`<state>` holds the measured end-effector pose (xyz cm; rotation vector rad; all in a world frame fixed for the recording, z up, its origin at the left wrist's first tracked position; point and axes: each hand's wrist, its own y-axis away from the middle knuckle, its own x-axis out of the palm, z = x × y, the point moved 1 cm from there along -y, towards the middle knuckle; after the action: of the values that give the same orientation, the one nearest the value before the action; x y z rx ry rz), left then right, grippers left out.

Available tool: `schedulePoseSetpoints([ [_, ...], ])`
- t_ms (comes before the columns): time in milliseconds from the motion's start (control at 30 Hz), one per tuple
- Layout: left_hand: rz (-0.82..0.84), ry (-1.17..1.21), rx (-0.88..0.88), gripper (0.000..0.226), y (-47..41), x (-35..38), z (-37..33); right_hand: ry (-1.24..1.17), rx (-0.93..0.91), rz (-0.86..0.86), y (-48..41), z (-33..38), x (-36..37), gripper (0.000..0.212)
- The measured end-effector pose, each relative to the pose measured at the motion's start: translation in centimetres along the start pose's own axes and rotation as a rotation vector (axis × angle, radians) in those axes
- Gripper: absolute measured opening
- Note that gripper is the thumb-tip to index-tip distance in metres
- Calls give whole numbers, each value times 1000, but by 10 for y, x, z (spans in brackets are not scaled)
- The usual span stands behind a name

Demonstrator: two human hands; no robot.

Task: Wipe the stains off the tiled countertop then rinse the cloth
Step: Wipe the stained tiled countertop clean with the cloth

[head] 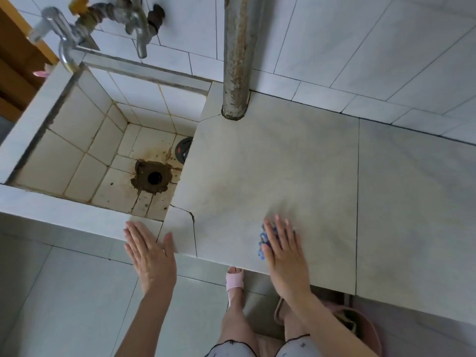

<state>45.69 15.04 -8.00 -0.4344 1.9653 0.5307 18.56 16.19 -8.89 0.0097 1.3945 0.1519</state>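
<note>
Cloth (263, 240), blue, pinned to tiled worktop (283, 163) under flat, straight-fingered right hand (280, 251); left hand (152, 256) released, palm resting on worktop edge beside sink (77, 155).

- Countertop (283, 163): pale grey-white tiles, faint marbling, thin dark grout lines.
- Cloth (262, 240), near right: blue flecked with white.
- Sink (77, 155), left: cream tiles, brownish grout.
- Stain (144, 182) ringing the drain: dark brown.
- Disc (183, 150) in the sink: black with orange marks.
- Pipe (238, 60), far centre: grey, mottled with rust.
- Taps (134, 19), far left: silver-grey.
- Tap handle (78, 3): yellow.
- Woodwork (15, 60), far left: orange-brown.
- Slipper (235, 280), near: pale pink.
- Tub (365, 328), near right: pink.
- Shorts (231, 349): white, small dark motifs, dark edging.
</note>
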Motion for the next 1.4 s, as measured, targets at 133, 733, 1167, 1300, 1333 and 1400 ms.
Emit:
schedulePoseSetpoints([
  [133,1,2,10,77,0,1,1,-14,311,-29,27,-61,-8,52],
  [733,-60,48,50,77,-1,6,6,-76,-296,69,-12,114,14,49],
  [1167,-51,45,43,75,1,4,5,54,169,61,72,-73,-17,53],
  [1300,-44,49,35,75,1,4,4,19,280,45,66,-53,-9,53],
  [1333,-43,50,39,75,0,4,4,14,252,46,60,-41,-6,54],
  [1400,-43,47,44,75,1,4,4,9,115,50,42,-6,0,52],
])
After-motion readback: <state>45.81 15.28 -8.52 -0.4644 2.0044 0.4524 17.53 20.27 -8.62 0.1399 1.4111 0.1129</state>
